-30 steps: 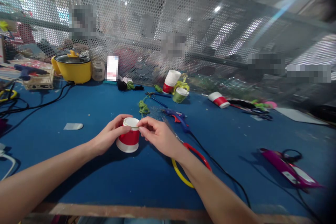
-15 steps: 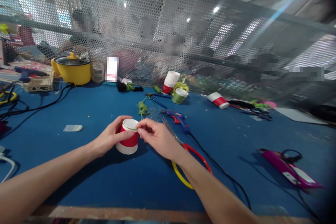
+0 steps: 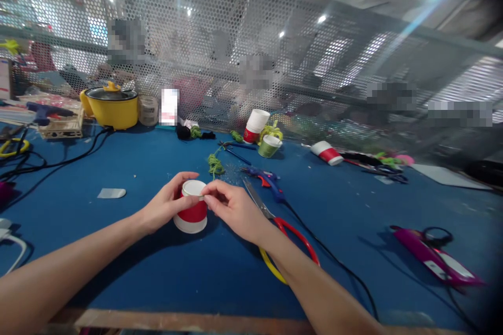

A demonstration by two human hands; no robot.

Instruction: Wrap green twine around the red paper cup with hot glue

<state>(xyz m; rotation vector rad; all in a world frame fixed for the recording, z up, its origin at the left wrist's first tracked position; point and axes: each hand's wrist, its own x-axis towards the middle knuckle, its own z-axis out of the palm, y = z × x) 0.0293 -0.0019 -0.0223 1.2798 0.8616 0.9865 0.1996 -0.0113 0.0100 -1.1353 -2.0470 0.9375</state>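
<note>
A red and white paper cup (image 3: 192, 214) stands upside down or upright, I cannot tell which, its white round end facing up. My left hand (image 3: 168, 203) is wrapped round its left side, with the thumb across the front near the top. At the cup's upper right edge, my right hand (image 3: 236, 210) pinches a thin strand of green yarn, mostly hidden by the fingers. The strand follows the top edge of the cup. Just behind the cup lies a loose heap of green yarn (image 3: 215, 164).
Scissors (image 3: 263, 204) with red and yellow handles lie under my right forearm. Behind them rests a blue glue gun (image 3: 267, 180) with a trailing cord. A green-wrapped cup (image 3: 269, 146), stacked cups (image 3: 257, 125) and a yellow pot (image 3: 112, 107) stand by the perforated screen.
My right fingertips have shifted slightly left along the cup's edge, closer to my left thumb. The cup stays in my left hand, and the view has tilted a little.
</note>
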